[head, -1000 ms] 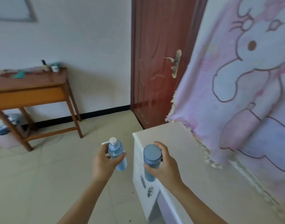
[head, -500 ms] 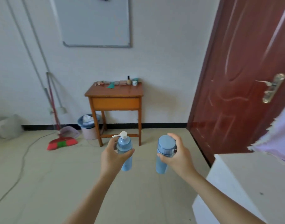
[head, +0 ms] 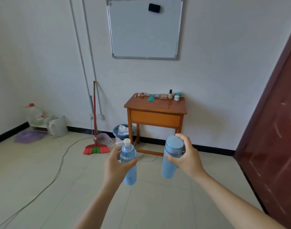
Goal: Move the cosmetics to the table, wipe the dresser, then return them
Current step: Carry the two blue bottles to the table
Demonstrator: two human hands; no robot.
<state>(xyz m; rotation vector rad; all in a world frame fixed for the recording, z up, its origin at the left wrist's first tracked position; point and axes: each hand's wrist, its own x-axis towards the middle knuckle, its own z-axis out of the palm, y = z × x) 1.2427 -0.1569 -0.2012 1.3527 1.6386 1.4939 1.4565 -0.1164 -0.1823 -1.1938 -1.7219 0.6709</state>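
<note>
Whiteboard [head: 144, 33], white wall [head: 224, 63], tiled floor [head: 34, 176]

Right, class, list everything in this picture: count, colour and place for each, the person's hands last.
pump bottle: 1, light blue, in the left hand
capped bottle: 1, light blue, in the right hand
table: 1, brown wood, against the far wall
small cosmetics: several, mixed colours, along the table's back edge
whiteboard: 1, white, on the wall above the table
broom: 1, red handle, leaning left of the table
bin: 1, blue, by the table's left legs
door: 1, dark red-brown, right edge
left hand: 1, grips the pump bottle
right hand: 1, grips the capped bottle
</note>
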